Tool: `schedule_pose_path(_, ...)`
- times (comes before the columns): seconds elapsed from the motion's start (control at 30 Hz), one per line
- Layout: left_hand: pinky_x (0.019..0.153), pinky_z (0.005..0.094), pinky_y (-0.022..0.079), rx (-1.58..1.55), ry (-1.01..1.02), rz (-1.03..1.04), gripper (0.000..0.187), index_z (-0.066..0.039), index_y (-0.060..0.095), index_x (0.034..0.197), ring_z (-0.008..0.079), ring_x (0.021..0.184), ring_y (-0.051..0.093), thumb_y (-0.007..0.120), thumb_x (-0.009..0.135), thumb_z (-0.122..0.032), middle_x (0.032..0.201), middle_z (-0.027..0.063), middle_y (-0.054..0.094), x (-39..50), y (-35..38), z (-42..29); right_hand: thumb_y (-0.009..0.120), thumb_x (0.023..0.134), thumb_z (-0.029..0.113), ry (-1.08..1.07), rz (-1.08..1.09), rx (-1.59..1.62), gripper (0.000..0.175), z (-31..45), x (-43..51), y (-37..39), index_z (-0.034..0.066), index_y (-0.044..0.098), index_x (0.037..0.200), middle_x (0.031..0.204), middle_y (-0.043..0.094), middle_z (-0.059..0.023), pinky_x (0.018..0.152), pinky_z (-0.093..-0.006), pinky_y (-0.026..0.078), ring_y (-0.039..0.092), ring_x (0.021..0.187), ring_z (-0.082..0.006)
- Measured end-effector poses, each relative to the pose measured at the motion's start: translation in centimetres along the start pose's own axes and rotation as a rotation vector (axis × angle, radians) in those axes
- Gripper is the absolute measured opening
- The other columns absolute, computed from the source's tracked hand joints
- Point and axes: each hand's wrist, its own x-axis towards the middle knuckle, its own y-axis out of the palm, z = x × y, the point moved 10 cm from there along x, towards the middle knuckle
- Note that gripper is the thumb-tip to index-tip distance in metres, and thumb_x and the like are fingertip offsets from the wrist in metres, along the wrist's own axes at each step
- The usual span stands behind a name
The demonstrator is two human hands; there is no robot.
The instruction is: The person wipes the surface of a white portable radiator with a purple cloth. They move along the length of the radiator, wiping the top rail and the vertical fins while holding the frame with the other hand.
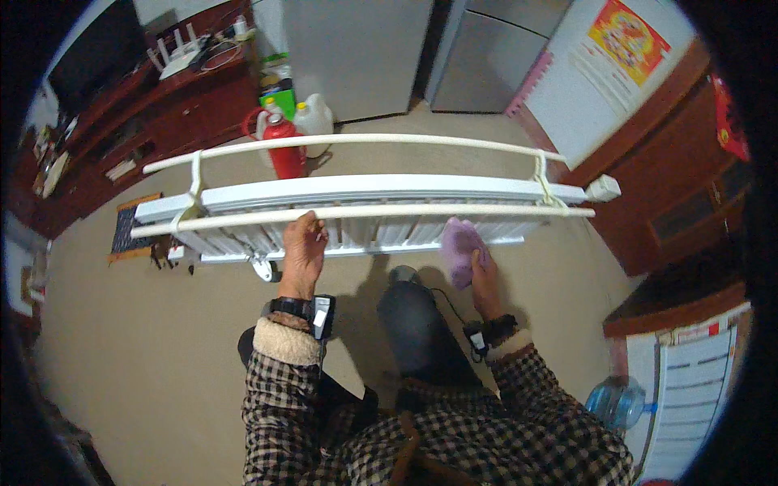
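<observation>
Before me stands a white radiator-style heater (377,189) on casters, with two cream-coloured rails running along its top. My left hand (304,252) has its fingers curled at the front rail (413,211), left of the middle. In my right hand (485,282) is a bunched purple cloth (460,250), held just below the same rail, in front of the heater's fins. The far rail (377,140) has no hand on it. A white caster (264,269) shows under the heater's left part.
Behind the heater stand a red vacuum flask (284,152) and a white plastic jug (315,115). A grey refrigerator (358,58) is at the back. Left is a wooden cabinet (200,112) with a router (181,58). A blue water bottle (614,406) lies at lower right.
</observation>
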Motion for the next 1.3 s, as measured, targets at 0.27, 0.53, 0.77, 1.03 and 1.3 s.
schedule_pose_path(0.27,0.072,0.0287,0.048,-0.081,-0.058,-0.026,0.012,-0.011,0.065,0.09,0.0135,0.08,0.061,0.077,0.087,-0.012,0.083,-0.0006,0.064,-0.2,-0.1,0.4,0.064,0.088,0.015,-0.152,-0.141,-0.775,0.052,-10.6,1.5,-12.7,0.0001,0.052,0.136,0.126,0.063,-0.0162,0.094,-0.0411,0.051,0.062,0.113,-0.0267)
schedule_pose_path(0.53,0.074,0.029,0.05,-0.158,-0.048,0.048,0.009,-0.009,0.067,0.088,0.0137,0.079,0.063,0.076,0.088,-0.012,0.081,0.0018,0.068,-0.3,0.7,0.2,0.056,0.095,0.012,-0.472,-0.645,-0.687,0.047,-3.4,8.3,-14.3,-0.0026,0.048,0.139,0.124,0.062,-0.0175,0.086,-0.038,0.052,0.062,0.106,-0.0294)
schedule_pose_path(0.77,0.074,0.0287,0.051,-0.123,-0.051,0.003,0.009,-0.008,0.066,0.087,0.0139,0.079,0.063,0.073,0.091,-0.012,0.079,0.0014,0.068,-0.6,0.7,0.0,0.049,0.104,0.045,-0.499,-0.667,0.237,0.055,-2.5,14.2,-12.9,-0.0015,0.048,0.134,0.112,0.057,-0.0064,0.077,-0.0362,0.05,0.055,0.093,-0.0199)
schedule_pose_path(1.03,0.075,0.0293,0.051,-0.126,-0.031,0.0,0.009,-0.006,0.067,0.091,0.0147,0.081,0.063,0.073,0.092,-0.013,0.081,0.0031,0.068,-1.0,0.9,-0.1,0.056,0.097,0.024,-0.725,-0.653,-1.007,0.064,4.0,14.8,-7.9,0.0003,0.036,0.152,0.156,0.038,-0.0196,0.121,-0.0533,0.02,0.028,0.148,-0.0381)
schedule_pose_path(1.3,0.078,0.0297,0.05,-0.165,-0.049,0.039,0.009,-0.007,0.067,0.09,0.0146,0.082,0.062,0.073,0.092,-0.014,0.082,0.0022,0.067,-0.8,0.9,-0.1,0.06,0.094,0.028,-0.61,-0.5,-1.294,0.053,6.7,17.9,-10.7,0.0012,0.052,0.139,0.146,0.049,-0.019,0.115,-0.0608,0.025,0.039,0.14,-0.0406)
